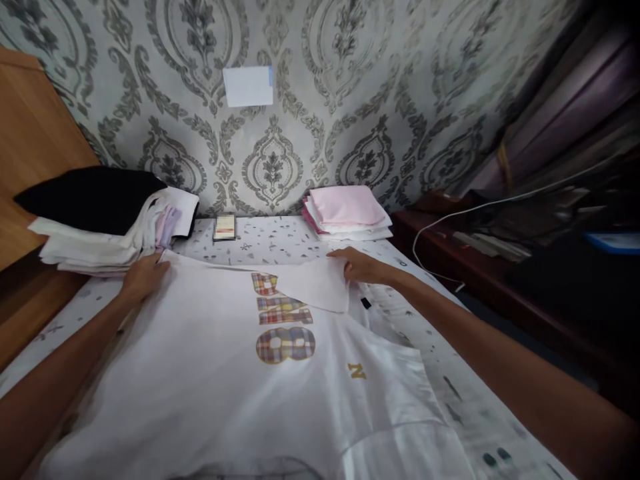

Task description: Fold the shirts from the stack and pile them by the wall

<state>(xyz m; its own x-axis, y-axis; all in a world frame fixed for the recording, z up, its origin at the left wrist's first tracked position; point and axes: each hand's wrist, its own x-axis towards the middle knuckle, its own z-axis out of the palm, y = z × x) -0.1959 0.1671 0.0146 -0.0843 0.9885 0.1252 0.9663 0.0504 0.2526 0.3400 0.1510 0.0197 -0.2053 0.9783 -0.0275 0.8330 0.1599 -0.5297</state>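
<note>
Dim, soft light; dark right side, warped edges.

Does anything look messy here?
The pile of clothes on the left looks messy: layers splay unevenly, unlike the neat pink stack. A flap of the white T-shirt under the right hand covers part of its print.

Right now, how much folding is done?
Done: two folded piles, one pink-topped cloth stack and one black-topped cloth stack. In hand: the white T-shirt with plaid lettering; right hand holds one corner folded over, left hand touches the far edge. Left: most of it lies flat, unfolded.
</note>
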